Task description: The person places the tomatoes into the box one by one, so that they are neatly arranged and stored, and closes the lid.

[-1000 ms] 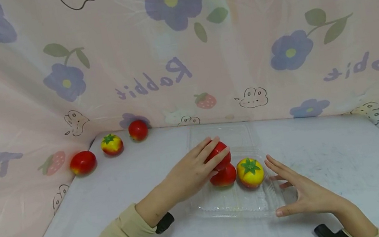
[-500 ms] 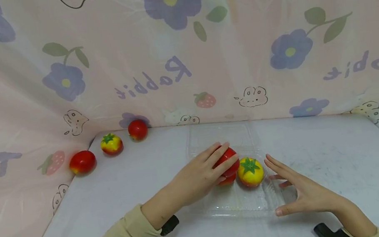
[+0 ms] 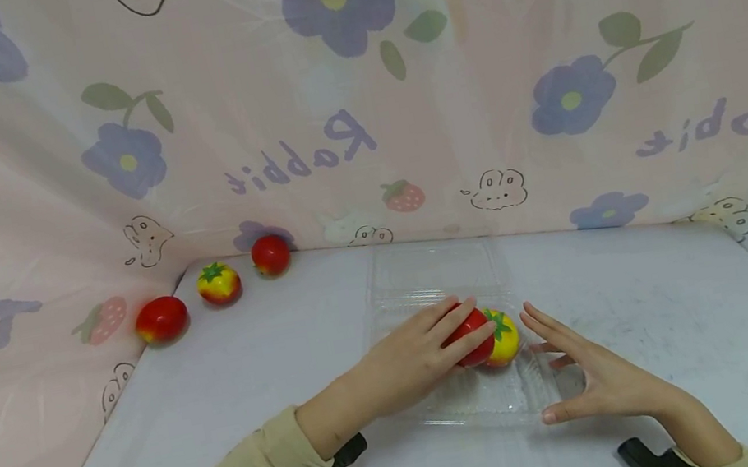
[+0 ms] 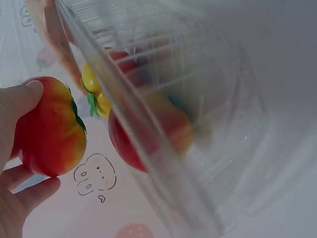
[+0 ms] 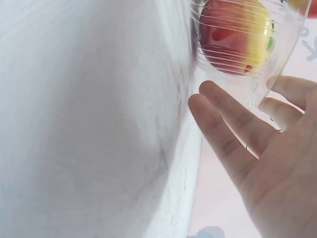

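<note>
My left hand [image 3: 404, 362] grips a red-and-yellow toy tomato [image 4: 54, 129] by its sides, above the clear plastic clamshell box [image 3: 452, 420]. In the box sits a yellow toy tomato [image 3: 509, 339] with a green star-shaped leaf, partly covered by the held one in the head view. Another red toy tomato [image 4: 126, 141] lies inside the box, seen through its wall in the left wrist view; from the head it is hidden by my left hand. My right hand [image 3: 603, 381] is spread at the box's right side, its fingertips close to the rim; whether they touch is unclear.
At the table's back left lie a red toy tomato [image 3: 162, 319], a yellow-and-red toy tomato [image 3: 219, 284] and a second red toy tomato [image 3: 270, 255]. The box's lid [image 3: 436, 266] lies opened toward the patterned curtain [image 3: 468, 83] behind the table.
My left hand has carried its toy tomato right and toward me, from over the red one to in front of the yellow one's left side. The right hand stays put.
</note>
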{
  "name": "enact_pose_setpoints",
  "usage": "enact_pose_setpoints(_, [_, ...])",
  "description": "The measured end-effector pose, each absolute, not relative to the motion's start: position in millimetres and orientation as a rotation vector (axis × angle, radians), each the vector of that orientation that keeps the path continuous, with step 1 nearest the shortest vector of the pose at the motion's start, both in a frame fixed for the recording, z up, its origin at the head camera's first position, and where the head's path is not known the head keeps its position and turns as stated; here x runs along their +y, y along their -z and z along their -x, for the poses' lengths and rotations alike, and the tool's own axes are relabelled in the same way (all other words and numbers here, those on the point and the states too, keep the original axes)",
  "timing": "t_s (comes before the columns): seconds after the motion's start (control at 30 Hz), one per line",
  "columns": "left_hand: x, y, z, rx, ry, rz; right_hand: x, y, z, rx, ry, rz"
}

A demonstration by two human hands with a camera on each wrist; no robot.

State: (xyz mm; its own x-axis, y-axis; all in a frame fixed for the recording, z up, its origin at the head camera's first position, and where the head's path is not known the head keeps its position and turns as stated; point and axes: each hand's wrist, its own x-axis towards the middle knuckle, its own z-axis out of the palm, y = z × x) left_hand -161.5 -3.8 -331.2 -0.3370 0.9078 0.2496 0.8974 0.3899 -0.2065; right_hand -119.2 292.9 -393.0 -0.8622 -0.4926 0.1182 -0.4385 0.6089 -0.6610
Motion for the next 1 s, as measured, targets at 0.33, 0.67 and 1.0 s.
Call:
enact_pose_setpoints(0.33, [6,335,157,-2.356,-0.11,1.63,293,394,120,2.744,1.099,0.777])
enact_pose_setpoints(0.67, [15,340,150,-2.383,-0.194,1.658,292,393,119,2.756,1.094,0.803])
enact_pose_setpoints(1.0, [23,347,147,-2.378,-0.24,1.682,293,393,119,2.759,1.103,0.817])
